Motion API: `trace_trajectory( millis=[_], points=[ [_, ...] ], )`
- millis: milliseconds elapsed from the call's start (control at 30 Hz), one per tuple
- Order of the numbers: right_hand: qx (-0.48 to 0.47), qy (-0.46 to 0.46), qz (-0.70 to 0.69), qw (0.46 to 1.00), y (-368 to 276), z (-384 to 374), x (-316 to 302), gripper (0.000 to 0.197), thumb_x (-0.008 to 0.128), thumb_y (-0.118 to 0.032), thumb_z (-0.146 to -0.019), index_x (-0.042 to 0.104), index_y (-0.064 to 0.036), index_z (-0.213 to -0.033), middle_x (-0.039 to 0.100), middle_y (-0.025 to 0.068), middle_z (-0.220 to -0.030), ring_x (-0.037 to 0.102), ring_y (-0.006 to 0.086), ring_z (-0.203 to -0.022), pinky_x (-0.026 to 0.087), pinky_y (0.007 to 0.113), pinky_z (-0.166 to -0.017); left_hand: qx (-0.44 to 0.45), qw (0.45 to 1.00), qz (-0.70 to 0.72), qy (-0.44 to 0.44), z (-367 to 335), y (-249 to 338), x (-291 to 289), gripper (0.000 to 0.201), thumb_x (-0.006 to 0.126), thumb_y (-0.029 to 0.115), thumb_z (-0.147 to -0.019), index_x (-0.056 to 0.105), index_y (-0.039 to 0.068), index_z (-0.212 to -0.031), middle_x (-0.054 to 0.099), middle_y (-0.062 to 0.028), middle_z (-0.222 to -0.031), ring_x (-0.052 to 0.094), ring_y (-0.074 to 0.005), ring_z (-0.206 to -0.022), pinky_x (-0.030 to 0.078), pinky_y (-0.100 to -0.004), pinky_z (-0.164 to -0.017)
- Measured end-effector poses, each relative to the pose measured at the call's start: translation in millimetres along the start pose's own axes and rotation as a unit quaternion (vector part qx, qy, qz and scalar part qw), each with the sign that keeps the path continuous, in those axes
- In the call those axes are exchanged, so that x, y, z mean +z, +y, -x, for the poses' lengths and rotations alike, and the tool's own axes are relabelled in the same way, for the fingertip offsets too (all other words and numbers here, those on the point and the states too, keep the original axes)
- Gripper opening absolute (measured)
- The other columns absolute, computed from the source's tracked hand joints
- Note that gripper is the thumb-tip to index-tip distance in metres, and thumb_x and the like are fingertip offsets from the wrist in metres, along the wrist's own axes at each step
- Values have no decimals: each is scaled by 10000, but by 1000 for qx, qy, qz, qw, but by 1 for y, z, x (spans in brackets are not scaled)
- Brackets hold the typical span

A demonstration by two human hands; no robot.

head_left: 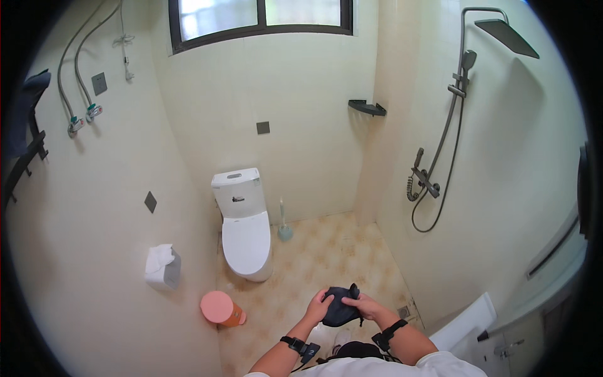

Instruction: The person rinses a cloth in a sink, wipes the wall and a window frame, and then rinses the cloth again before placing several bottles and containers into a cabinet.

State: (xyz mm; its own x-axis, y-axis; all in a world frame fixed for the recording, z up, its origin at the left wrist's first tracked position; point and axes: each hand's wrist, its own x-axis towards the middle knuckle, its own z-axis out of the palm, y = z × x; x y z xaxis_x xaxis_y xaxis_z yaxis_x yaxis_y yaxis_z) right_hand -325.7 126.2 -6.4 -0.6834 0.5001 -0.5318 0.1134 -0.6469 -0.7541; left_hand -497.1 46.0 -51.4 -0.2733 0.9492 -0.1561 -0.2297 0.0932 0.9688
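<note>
In front of my body, above the tiled floor, both hands hold a small dark navy pouch (340, 308), soft-looking and bunched at its upper right corner. A thin dark cord end hangs at its right side. My left hand (319, 306) grips the left edge, thumb on top. On the other side my right hand (364, 306) pinches the pouch near the bunched corner, its thumb lying across the cloth. What is inside the pouch, if anything, is hidden. Black straps with small devices circle both forearms.
A white toilet (247, 242) with its lid down stands ahead left, beside a toilet brush (284, 230). Nearer are a pink-lidded bin (217, 306) and a wall tissue box (164, 274). A shower set (433, 182) hangs on the right wall, above a white basin edge (468, 320).
</note>
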Motion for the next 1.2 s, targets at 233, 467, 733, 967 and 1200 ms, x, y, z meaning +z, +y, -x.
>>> trace_trajectory(
  millis=[233,467,733,967,1200],
  points=[
    [10,-14,-29,999,-72,-161,-38,292,610,-46,-829,579,5,-1115,653,78,-998,647,183,-870,542,324,-777,-10,993,-104,60,-142,30,-82,293,602,174,-909,574,-13,-1133,655,-116,-1020,620,-176,-914,493,-301,-798],
    [-66,85,195,975,-216,-299,-41,285,563,-105,-842,597,2,-1104,668,113,-951,650,236,-837,522,353,-733,-40,991,-20,127,-288,94,-111,364,634,184,-896,522,16,-1199,614,-73,-1052,605,-177,-881,506,-296,-761],
    [-182,-42,501,845,-362,-391,33,580,491,-65,-832,377,-6,-1398,627,229,-1081,625,285,-927,487,351,-834,-37,993,91,64,-457,174,-143,472,689,244,-859,401,127,-1215,550,-62,-1070,590,-204,-947,549,-344,-701],
    [-162,-7,59,985,-484,-478,3,451,588,-254,-908,477,-26,-1281,619,129,-1117,620,223,-980,502,363,-866,-7,980,141,-141,-605,263,-164,448,611,151,-904,388,129,-1292,562,-26,-1144,557,-124,-970,477,-277,-759],
    [-235,26,-165,957,-650,-544,-66,405,502,-310,-970,497,5,-1223,608,125,-1160,612,244,-1036,506,407,-921,112,992,40,-53,-742,322,-175,403,541,229,-945,432,85,-1305,545,-108,-1245,619,-170,-844,504,-285,-745]
  ],
)
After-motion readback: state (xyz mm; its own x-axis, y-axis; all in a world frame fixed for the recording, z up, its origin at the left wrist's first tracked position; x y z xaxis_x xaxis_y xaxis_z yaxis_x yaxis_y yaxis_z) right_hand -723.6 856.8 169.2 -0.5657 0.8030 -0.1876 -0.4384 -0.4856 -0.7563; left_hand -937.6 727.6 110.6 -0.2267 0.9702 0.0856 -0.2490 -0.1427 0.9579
